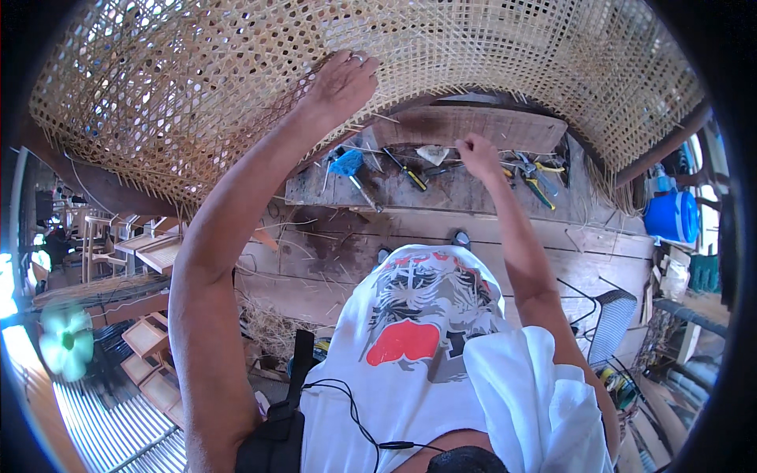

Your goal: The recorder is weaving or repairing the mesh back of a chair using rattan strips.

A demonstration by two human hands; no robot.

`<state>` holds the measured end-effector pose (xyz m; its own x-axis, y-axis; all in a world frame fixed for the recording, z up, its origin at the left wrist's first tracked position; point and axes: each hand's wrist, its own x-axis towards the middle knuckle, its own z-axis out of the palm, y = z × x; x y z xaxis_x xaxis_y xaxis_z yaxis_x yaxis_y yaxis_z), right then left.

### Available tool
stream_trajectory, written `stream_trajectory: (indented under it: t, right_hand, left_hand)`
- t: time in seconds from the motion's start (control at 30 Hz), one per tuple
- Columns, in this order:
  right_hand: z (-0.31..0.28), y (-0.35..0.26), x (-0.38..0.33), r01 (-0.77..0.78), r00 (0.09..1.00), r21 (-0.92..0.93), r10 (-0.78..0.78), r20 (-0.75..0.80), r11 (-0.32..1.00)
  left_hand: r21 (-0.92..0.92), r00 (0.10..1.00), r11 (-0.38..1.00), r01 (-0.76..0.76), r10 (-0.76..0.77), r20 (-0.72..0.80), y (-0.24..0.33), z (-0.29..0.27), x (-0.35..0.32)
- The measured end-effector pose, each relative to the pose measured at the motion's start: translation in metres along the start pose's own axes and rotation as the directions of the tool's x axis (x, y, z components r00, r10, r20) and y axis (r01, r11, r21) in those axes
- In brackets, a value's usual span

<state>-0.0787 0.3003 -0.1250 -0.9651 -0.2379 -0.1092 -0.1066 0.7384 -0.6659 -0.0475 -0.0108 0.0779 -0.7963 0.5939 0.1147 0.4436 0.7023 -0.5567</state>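
A broad curved panel of woven cane (473, 47) fills the far side, with loose strand ends sticking out along its lower edge. My left hand (343, 80) rests against the weave, fingers curled; whatever lies under them is hidden. Lower and to the right, my right hand (478, 154) is closed in a pinch above the wooden bench (410, 199), and I cannot make out what is in it. Near it lie a pale scrap (433, 154), a screwdriver with a yellow-and-black handle (414, 178), pliers (542, 194) and a hammer (364, 191) beside a blue cloth (345, 162).
A wooden board (481, 126) stands behind the tools. Cane scraps (272, 331) litter the floor at left, near a spinning green fan (67, 340). At right are a blue bucket (673, 216) and a mesh-backed chair (613, 323). Wooden chair frames (102, 244) stand far left.
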Motion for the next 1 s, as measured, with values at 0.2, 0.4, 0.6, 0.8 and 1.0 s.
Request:
stream_trajectory:
  t: [0.2, 0.4, 0.6, 0.8, 1.0]
  right_hand:
    - [-0.007, -0.011, -0.015, 0.075, 0.997, 0.095, -0.073, -0.025, 0.993]
    - [-0.024, -0.019, -0.003, 0.003, 0.996, 0.199, -0.02, 0.082, 0.98]
    - [-0.018, -0.1, 0.031, 0.414, 0.905, 0.319, -0.424, -0.043, 0.852]
    - [-0.007, -0.181, 0.039, 0.564, 0.826, 0.071, -0.563, -0.037, 0.823]
    - [-0.004, -0.204, 0.042, 0.592, 0.805, 0.012, -0.591, -0.057, 0.806]
  left_hand:
    - [0.019, 0.996, 0.996, -0.088, 0.088, -0.004, 0.01, 0.011, 0.01]
    - [-0.193, 0.996, 0.977, -0.085, 0.079, -0.034, 0.036, -0.002, -0.006]
    - [-0.301, 0.995, 0.949, 0.098, -0.087, 0.048, 0.028, -0.023, -0.053]
    - [-0.107, 0.879, 0.874, 0.475, -0.476, 0.014, 0.029, -0.022, -0.075]
    - [-0.151, 0.749, 0.741, 0.654, -0.663, -0.01, 0.036, -0.013, -0.06]
